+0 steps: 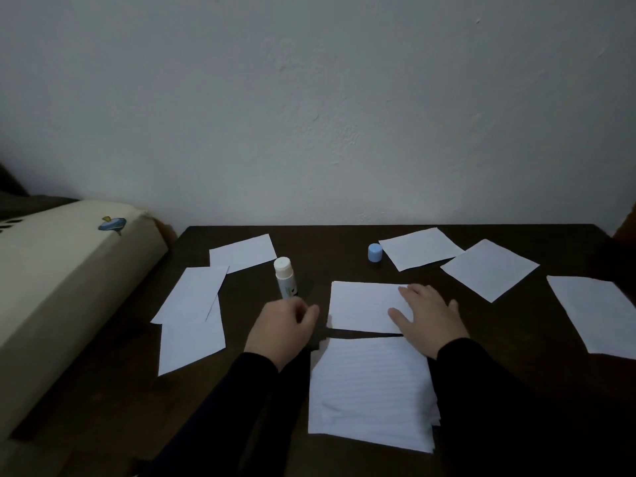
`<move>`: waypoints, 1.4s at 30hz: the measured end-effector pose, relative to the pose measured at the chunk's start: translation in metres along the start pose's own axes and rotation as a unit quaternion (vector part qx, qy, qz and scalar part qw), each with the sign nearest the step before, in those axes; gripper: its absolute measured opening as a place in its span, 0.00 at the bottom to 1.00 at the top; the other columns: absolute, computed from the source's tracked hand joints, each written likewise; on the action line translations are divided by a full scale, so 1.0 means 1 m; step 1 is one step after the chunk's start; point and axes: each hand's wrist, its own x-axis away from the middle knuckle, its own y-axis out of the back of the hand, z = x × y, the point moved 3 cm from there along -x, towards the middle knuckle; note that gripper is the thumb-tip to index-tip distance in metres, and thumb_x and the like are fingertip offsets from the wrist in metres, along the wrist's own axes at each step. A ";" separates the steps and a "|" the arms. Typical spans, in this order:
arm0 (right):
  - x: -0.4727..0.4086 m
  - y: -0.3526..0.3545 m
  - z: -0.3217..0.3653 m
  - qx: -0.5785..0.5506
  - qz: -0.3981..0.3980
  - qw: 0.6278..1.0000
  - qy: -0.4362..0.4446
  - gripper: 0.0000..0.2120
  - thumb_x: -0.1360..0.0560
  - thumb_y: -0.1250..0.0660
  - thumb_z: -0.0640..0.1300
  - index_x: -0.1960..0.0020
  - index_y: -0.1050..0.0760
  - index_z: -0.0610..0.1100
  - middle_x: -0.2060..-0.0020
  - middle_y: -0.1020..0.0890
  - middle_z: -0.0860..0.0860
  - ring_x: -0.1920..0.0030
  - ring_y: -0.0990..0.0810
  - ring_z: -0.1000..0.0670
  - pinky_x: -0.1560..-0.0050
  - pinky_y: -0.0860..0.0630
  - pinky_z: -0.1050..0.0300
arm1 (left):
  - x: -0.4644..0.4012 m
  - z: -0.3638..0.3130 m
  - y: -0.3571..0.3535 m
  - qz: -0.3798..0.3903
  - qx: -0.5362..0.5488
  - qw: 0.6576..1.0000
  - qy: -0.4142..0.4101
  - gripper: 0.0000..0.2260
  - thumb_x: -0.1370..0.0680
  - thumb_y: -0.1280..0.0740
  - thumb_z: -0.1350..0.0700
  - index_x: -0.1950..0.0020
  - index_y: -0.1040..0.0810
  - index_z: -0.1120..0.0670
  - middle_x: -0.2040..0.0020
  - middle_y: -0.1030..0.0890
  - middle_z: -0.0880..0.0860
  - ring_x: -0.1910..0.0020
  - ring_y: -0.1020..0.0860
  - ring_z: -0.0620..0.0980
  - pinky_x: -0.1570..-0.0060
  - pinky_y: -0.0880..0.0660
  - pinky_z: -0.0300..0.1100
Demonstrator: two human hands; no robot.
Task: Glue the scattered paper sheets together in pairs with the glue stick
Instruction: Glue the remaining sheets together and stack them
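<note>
An uncapped white glue stick (pixel 285 277) stands upright on the dark table (pixel 309 242). My left hand (pixel 280 327) lies just in front of its base, fingers loosely curled and thumb apart from the stick; the contact itself is hidden. My right hand (pixel 430 316) rests flat, fingers spread, on the right end of a white sheet (pixel 361 306) at the table's middle. A stack of lined sheets (pixel 371 390) lies near me, between my dark sleeves. The blue cap (pixel 374 253) stands farther back.
Loose white sheets lie around: two overlapping at the left (pixel 191 304), one behind them (pixel 242 253), two at the back right (pixel 420 247) (pixel 488 270), one at the right edge (pixel 595 315). A cream cushion (pixel 69 270) borders the table's left side. A wall stands behind.
</note>
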 end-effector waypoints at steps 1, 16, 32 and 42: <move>-0.002 0.001 0.001 -0.002 -0.021 1.000 0.004 0.27 0.20 0.45 0.59 0.23 0.43 0.53 0.25 0.39 0.52 0.25 0.44 0.49 0.26 0.46 0.38 | -0.002 0.008 0.003 -0.016 0.017 0.999 0.042 0.05 0.21 0.35 0.48 0.54 0.25 0.48 0.56 0.21 0.46 0.58 0.24 0.40 0.52 0.25 0.38; -0.012 -0.008 0.000 -0.018 -0.006 1.000 0.004 0.36 0.24 0.41 0.65 0.22 0.51 0.54 0.24 0.41 0.54 0.24 0.46 0.47 0.27 0.46 0.40 | -0.036 0.026 -0.002 -0.071 0.230 0.964 0.117 0.26 0.24 0.30 0.52 0.28 0.34 0.51 0.32 0.27 0.51 0.34 0.28 0.52 0.35 0.30 0.49; 0.031 0.045 0.020 -0.363 -0.153 0.918 0.044 0.20 0.21 0.37 0.40 0.30 0.31 0.49 0.39 0.27 0.51 0.40 0.30 0.53 0.40 0.29 0.56 | -0.010 0.005 0.021 -0.099 0.313 0.942 0.066 0.22 0.22 0.34 0.48 0.30 0.32 0.51 0.37 0.25 0.51 0.43 0.25 0.48 0.43 0.24 0.46; 0.078 0.019 0.013 -0.370 0.018 0.929 0.015 0.25 0.23 0.33 0.43 0.28 0.34 0.51 0.39 0.26 0.54 0.44 0.27 0.57 0.46 0.26 0.61 | 0.030 0.013 0.031 -0.104 0.327 0.938 0.056 0.21 0.23 0.34 0.47 0.31 0.32 0.49 0.42 0.26 0.47 0.47 0.27 0.46 0.50 0.27 0.41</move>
